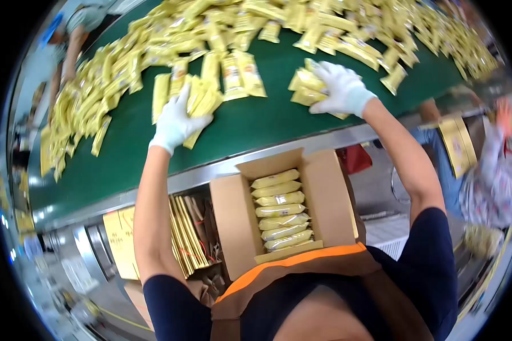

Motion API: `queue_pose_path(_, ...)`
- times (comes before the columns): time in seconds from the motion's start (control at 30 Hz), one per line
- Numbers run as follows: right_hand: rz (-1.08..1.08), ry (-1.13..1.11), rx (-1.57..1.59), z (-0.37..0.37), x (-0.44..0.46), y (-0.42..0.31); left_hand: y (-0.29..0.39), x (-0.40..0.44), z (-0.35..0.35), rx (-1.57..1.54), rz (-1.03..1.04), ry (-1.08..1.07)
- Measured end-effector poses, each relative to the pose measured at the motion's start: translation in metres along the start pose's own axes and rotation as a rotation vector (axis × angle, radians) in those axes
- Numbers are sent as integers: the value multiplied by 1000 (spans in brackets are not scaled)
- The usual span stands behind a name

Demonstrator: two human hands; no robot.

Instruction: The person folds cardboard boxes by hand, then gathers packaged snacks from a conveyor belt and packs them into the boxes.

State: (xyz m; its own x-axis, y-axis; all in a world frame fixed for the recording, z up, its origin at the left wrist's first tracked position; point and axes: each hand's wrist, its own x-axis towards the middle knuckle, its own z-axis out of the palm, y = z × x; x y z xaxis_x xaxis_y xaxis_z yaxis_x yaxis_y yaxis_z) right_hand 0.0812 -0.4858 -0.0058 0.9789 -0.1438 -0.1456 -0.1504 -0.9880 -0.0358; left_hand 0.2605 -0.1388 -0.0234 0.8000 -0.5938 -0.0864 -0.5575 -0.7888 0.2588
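Note:
My left hand (179, 122), in a white glove, is curved against a bunch of yellow packets (205, 98) on the green conveyor belt, its thumb and fingers on either side of the near end. More long packets (246, 74) lie side by side just beyond it. Also gloved, my right hand (341, 88) has its fingers around another bunch of yellow packets (308, 85); the glove covers part of these. Between my arms, close to my body, an open cardboard box (231, 219) holds a row of yellow packets (280, 210), with its flaps folded outward.
Heaps of yellow packets (170, 34) cover the far side of the green belt (256, 128). A metal edge (196, 176) runs along its near side. Flattened cartons (182, 233) stand left of the box. Other people work at the far left (77, 34) and right (489, 176).

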Motion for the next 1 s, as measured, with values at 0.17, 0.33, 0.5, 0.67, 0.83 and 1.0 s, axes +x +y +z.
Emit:
queue_pose_path(0.17, -133, -85, -111, -1, -16, 6, 18, -39, 12, 253, 31, 97)
queue_pose_path(0.33, -138, 21, -87, 6, -35, 5, 14, -70, 24, 171, 49, 219)
queue_pose_path(0.5, -113, -28, -98, 3, -38, -4, 12, -61, 28, 132, -136, 203)
queue_pose_path(0.67, 94, -101, 559, 5, -28, 10, 33, -50, -3, 102, -266, -115)
queue_pose_path(0.83, 22, -30, 2343, 2, -57, -20, 10, -64, 21, -188, -163, 209)
queue_pose_path(1.0, -60, 38, 2588, 11, -66, -44, 33, -118, -22, -1655, -106, 155)
